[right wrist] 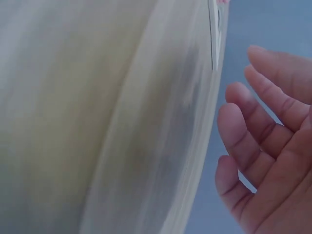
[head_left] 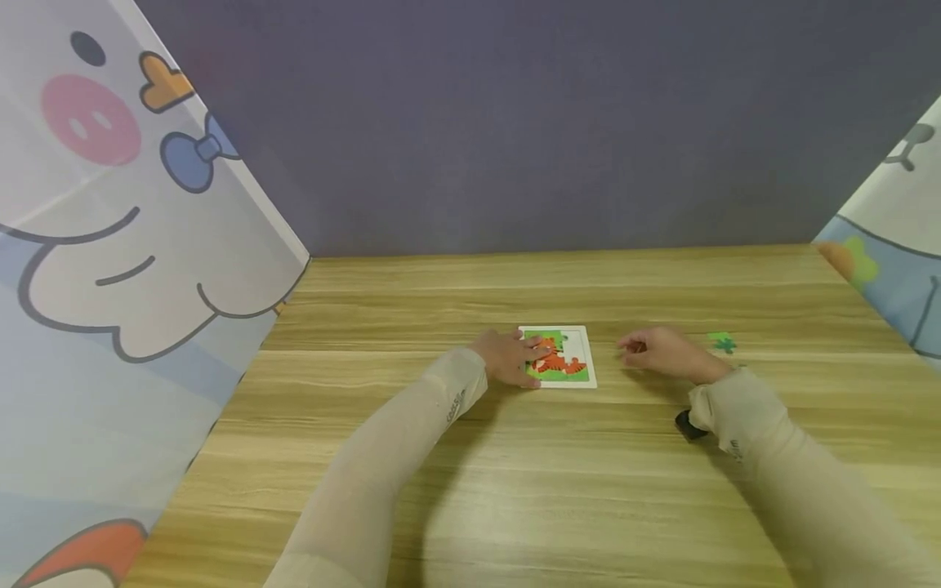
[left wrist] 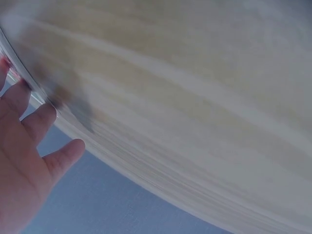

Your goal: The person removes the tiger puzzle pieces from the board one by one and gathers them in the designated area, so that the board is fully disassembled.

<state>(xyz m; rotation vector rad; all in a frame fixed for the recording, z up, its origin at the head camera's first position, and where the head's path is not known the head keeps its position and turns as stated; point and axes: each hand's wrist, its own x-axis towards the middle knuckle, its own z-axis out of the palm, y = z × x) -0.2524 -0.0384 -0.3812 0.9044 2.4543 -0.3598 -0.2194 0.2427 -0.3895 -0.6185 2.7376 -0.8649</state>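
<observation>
A small square jigsaw puzzle (head_left: 591,377) with a white border lies on the table, showing an orange striped tiger on green. White backing shows in its upper right part. My left hand (head_left: 509,358) rests on its left side with fingers spread, covering part of the picture. In the left wrist view, the fingertips of the left hand (left wrist: 24,146) reach the puzzle's edge. To the right of the puzzle, my right hand (head_left: 665,353) is held apart from it. The right wrist view shows the right hand (right wrist: 268,131) with loosely bent fingers and nothing in them.
Green jigsaw pieces (head_left: 724,342) lie on the table just right of my right hand. The wood-grain table (head_left: 559,490) meets a dark grey panel (head_left: 544,122) at the back. Cartoon-printed sheets flank it, one on the left (head_left: 147,269) and one on the right (head_left: 907,220).
</observation>
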